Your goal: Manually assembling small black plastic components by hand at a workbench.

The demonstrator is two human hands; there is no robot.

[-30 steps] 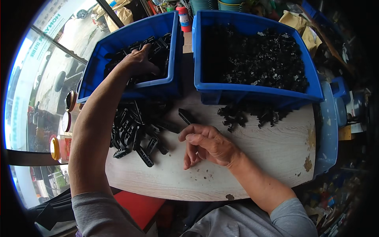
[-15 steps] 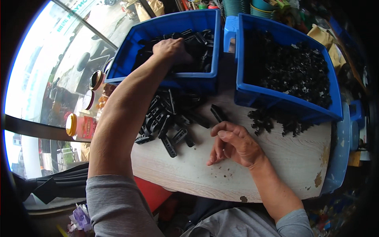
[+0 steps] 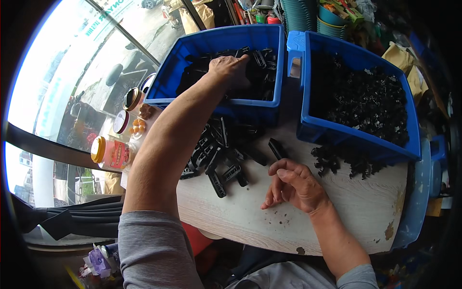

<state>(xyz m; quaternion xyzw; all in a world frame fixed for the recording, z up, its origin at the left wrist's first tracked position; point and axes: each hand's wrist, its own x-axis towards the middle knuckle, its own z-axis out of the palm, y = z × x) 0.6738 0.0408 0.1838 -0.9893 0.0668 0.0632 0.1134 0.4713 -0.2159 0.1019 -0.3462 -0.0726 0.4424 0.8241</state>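
Black slotted bars (image 3: 217,184): heaped in the left blue bin (image 3: 231,39), strewn before it on the tabletop (image 3: 231,219). Left hand (image 3: 228,68): among them, grip hidden, cannot tell. Right hand (image 3: 301,189): fingers loosely curled, empty. Best drawn out singly to avoid snagging.

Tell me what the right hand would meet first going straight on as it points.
The right hand would probably meet the pile of long black plastic parts to its left first, though its height above the table is unclear.

Workshop, by looks: blue bins (image 3: 341,135) of blk pts (image 3: 370,103), chipped worktable (image 3: 368,202) w/ loose pts (image 3: 217,184)
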